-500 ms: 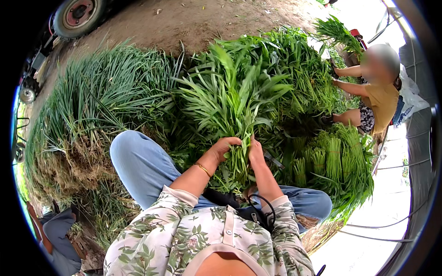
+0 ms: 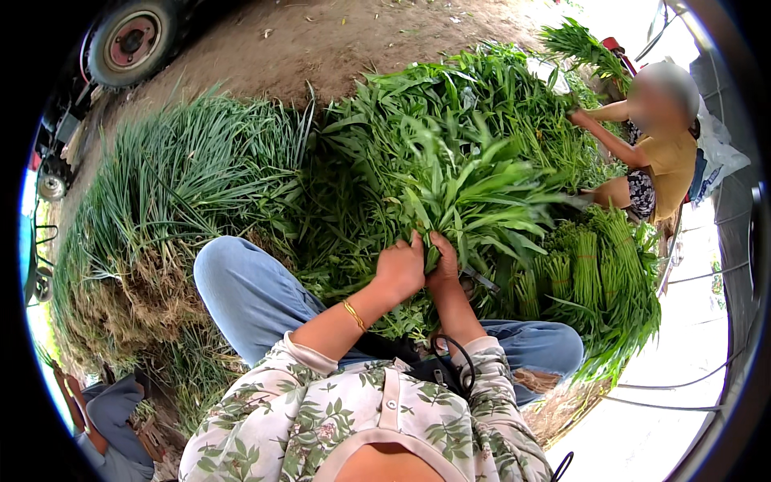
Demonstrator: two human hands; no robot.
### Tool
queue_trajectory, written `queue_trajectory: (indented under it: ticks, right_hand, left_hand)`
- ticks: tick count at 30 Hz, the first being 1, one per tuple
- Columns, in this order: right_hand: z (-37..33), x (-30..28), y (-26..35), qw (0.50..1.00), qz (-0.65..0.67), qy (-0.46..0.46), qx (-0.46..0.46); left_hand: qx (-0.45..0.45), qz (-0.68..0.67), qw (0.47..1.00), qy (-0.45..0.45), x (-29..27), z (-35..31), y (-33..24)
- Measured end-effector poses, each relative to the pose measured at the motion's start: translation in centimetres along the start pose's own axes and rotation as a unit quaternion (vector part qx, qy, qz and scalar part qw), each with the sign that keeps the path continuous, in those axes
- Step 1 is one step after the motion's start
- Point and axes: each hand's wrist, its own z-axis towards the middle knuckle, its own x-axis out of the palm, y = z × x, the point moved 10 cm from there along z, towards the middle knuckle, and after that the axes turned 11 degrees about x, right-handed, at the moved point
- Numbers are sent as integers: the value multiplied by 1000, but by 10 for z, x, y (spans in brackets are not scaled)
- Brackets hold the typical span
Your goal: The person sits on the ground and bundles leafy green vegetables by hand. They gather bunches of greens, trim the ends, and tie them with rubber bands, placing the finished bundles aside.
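Observation:
A bunch of long-leaved greens, looking like water spinach (image 2: pixel 475 191), is held in front of my lap, its leaves fanned toward the far right and slightly blurred. My left hand (image 2: pixel 401 267) is closed at the stem end, knuckles up, with a thumb or finger pointing forward. My right hand (image 2: pixel 442 262) wraps the stems right beside it. Beneath and beyond the bunch lies a large heap of the same loose greens (image 2: pixel 365 173). The lower stems are hidden behind my hands.
Bundled greens (image 2: pixel 586 269) stand by my right knee. Spring onions (image 2: pixel 173 173) with rooty ends are piled at the left. A co-worker (image 2: pixel 666 165) sits at the far right, hands at the heap; another person (image 2: pixel 112 418) is at the lower left. A vehicle wheel (image 2: pixel 132 40) stands at the far left.
The bunch has swung from upright to leaning right. My hands have come closer together around its stems. The co-worker's arms have shifted at the heap.

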Motion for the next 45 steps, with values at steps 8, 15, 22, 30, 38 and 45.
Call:
queue_trajectory:
  ticks: [8,15,22,30,38,45]
  right_hand:
    - [-25,18,50,958,-274,-38,-72]
    - [-32,75,9,903,-426,25,-42]
    - [-67,120,52,901,-389,5,-192]
    - [-54,115,50,807,-543,39,-230]
    - [-63,120,96,888,-419,-63,-177]
    - [-65,156,94,850,-488,-115,-163]
  left_hand:
    - [-59,-679,730,-40,-18,16,46]
    - [2,-879,457,-138,-11,40,69]
    - [25,-758,632,-162,-44,29,50]
    - [126,-815,560,-80,-46,19,9]
    - [207,-718,657,102,-99,15,-21]
    - [206,-548,810,34,-170,35,-34]
